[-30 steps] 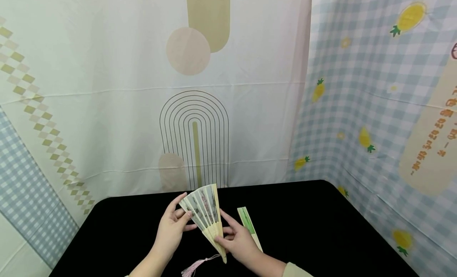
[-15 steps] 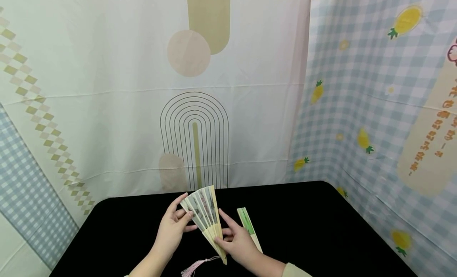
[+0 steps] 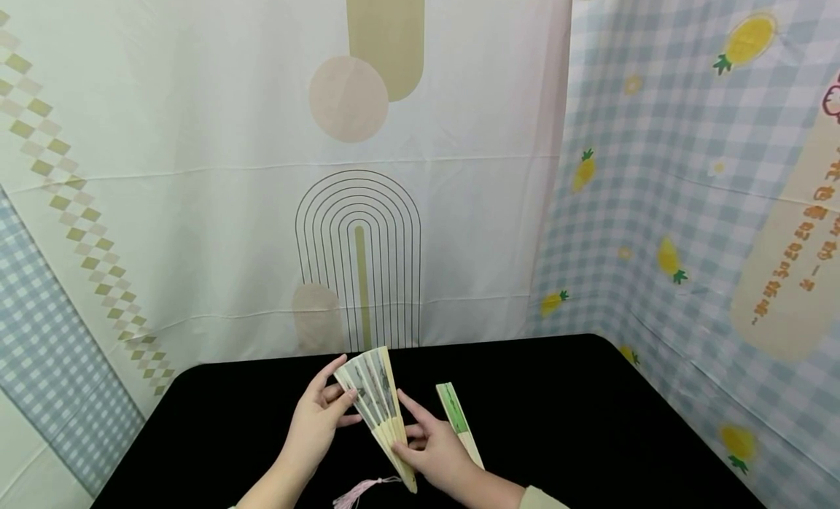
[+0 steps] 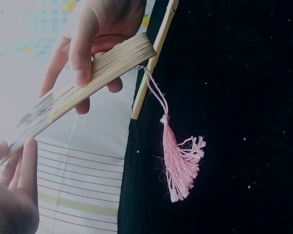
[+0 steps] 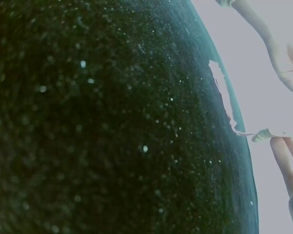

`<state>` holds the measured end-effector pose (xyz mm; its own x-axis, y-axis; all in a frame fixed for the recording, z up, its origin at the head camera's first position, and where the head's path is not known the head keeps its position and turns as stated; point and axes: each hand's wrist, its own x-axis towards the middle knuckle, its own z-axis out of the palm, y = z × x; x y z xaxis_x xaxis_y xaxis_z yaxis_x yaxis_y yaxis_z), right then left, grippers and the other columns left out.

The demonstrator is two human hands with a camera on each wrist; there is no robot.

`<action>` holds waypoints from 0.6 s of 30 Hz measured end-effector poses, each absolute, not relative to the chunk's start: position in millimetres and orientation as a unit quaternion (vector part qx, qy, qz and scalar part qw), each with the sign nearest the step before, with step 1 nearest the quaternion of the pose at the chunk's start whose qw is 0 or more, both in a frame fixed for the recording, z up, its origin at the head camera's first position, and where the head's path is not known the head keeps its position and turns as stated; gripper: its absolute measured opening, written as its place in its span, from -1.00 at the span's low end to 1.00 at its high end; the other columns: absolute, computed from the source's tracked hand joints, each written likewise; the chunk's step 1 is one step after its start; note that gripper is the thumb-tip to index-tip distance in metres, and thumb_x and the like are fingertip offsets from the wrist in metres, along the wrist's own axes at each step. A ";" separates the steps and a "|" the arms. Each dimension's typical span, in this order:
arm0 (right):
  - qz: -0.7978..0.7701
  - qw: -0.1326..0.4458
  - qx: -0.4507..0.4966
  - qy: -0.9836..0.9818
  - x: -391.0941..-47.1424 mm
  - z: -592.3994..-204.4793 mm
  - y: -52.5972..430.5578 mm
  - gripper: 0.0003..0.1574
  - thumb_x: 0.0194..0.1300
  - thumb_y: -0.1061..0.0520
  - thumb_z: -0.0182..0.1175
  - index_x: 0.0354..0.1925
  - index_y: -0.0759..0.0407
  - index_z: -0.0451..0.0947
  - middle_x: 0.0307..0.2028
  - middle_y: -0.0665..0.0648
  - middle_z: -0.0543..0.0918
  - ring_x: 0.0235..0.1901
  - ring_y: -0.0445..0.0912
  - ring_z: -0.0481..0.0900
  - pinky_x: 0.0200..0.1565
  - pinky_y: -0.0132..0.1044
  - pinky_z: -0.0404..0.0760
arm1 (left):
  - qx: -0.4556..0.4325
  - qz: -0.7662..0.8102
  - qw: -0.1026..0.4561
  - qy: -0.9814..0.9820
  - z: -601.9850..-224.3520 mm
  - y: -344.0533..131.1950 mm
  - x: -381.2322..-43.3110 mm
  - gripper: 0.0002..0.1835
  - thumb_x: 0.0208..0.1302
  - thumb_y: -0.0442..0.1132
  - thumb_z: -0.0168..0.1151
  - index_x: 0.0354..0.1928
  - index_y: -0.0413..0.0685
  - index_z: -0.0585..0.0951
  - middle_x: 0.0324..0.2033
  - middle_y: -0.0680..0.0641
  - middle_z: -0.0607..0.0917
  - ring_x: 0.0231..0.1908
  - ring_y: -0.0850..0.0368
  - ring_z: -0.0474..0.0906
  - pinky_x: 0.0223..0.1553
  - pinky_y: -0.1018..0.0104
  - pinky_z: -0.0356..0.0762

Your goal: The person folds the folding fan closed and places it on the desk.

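A partly spread folding fan (image 3: 374, 392) with grey printed leaf and pale bamboo ribs is held above the black table. My left hand (image 3: 318, 421) pinches its left edge between thumb and fingers. Lower down, my right hand (image 3: 440, 451) grips the ribs along the right side, thumb in front. From the fan's pivot end hangs a pink tassel (image 4: 178, 163), which in the right wrist view shows as a pale strip. Behind my right hand lies a second folding fan (image 3: 454, 410), closed, with a green leaf; its lower part is hidden by that hand.
The black-covered table (image 3: 558, 407) has rounded far corners. A pale patterned curtain (image 3: 216, 239) hangs right behind it, and a blue checked curtain (image 3: 604, 224) with pineapples closes the right side.
The held fan has narrowed: its right edge has swung left toward the left edge. My right hand has shifted slightly left with it, while my left hand has barely moved.
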<state>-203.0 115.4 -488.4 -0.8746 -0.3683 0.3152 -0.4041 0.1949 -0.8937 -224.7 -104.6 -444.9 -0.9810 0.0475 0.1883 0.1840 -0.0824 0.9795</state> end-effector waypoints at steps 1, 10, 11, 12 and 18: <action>0.583 0.015 0.252 -0.772 -203.0 -488.3 115.4 -0.04 0.26 0.24 0.37 0.51 0.03 0.18 -0.16 0.19 0.76 -0.33 -0.19 0.73 -0.45 -0.41 0.69 | -0.085 -0.730 0.047 -0.676 -445.1 -104.6 -225.0 -0.34 0.36 -0.47 0.19 0.42 0.18 0.34 0.09 -0.33 0.63 -0.14 -0.03 0.70 -0.26 0.13 0.74; 0.574 0.002 0.265 -0.775 -203.2 -490.9 113.7 -0.04 0.25 0.34 0.34 0.51 0.18 0.14 -0.15 0.26 0.75 -0.32 -0.16 0.74 -0.39 -0.43 0.68 | -0.084 -0.720 0.053 -0.687 -447.1 -104.1 -227.2 -0.33 0.36 -0.44 0.21 0.44 0.18 0.34 0.05 -0.30 0.66 -0.15 0.00 0.71 -0.25 0.16 0.74; 0.574 0.000 0.265 -0.775 -203.2 -491.1 113.5 -0.04 0.25 0.35 0.33 0.51 0.19 0.14 -0.15 0.27 0.75 -0.32 -0.16 0.74 -0.39 -0.44 0.68 | -0.086 -0.721 0.053 -0.686 -447.1 -104.0 -227.1 -0.33 0.36 -0.43 0.22 0.45 0.18 0.34 0.06 -0.30 0.66 -0.15 -0.01 0.71 -0.25 0.16 0.74; 0.574 -0.001 0.266 -0.775 -203.1 -491.2 113.5 -0.04 0.25 0.36 0.33 0.51 0.21 0.14 -0.15 0.27 0.75 -0.31 -0.16 0.74 -0.38 -0.44 0.68 | -0.086 -0.721 0.050 -0.685 -447.2 -103.8 -227.2 -0.32 0.35 -0.43 0.22 0.45 0.19 0.33 0.06 -0.30 0.66 -0.15 -0.01 0.71 -0.25 0.16 0.74; 0.580 -0.011 0.269 -0.769 -203.3 -491.7 114.7 -0.03 0.27 0.32 0.33 0.52 0.15 0.12 -0.12 0.24 0.75 -0.30 -0.17 0.74 -0.38 -0.43 0.69 | -0.088 -0.723 0.047 -0.683 -448.4 -102.3 -228.7 -0.29 0.34 -0.43 0.24 0.46 0.19 0.31 0.05 -0.32 0.66 -0.18 -0.03 0.72 -0.28 0.15 0.74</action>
<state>-203.3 114.7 -491.7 -0.8545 -0.4270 0.2958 -0.4019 0.1828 -0.8972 -228.7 -102.3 -448.4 -0.9802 0.0520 0.1911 0.1878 -0.0617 0.9803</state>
